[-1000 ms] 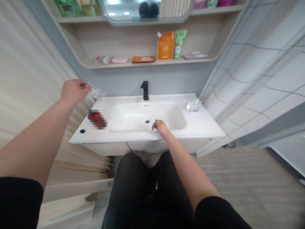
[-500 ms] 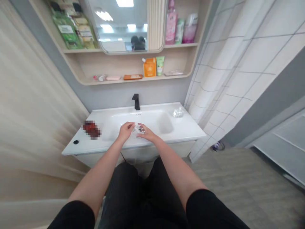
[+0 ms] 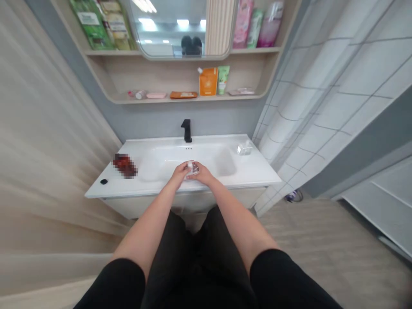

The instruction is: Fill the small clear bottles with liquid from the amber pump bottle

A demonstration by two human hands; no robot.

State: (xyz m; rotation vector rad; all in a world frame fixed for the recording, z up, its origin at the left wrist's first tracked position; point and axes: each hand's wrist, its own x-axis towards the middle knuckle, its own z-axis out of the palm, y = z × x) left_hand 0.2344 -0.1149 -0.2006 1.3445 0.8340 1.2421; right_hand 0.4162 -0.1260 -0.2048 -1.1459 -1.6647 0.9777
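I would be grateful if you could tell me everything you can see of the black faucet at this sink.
The black faucet is a slim, single-lever mixer with a matte-looking finish. It stands upright on the back ledge of the white washbasin, near the middle, with its short top section angled to one side. No water is visibly running, and only the basin touches it.

A small clear item [image 3: 192, 168] was mostly hidden between the person's left hand [image 3: 178, 174] and right hand [image 3: 203, 174], its form impossible to make out. Near the worktop's left edge, a red-brown object [image 3: 125, 165] was blurred beyond recognition, while a black object [image 3: 103, 181] by the front left corner was too small to identify. So was a clear object [image 3: 244, 149] near the back right corner. The top of the picture cut off green packets [image 3: 93, 23] and pink bottles [image 3: 243, 21], and a shower curtain [image 3: 289, 128] partly hid a blue-and-white object [image 3: 293, 196] on the floor.
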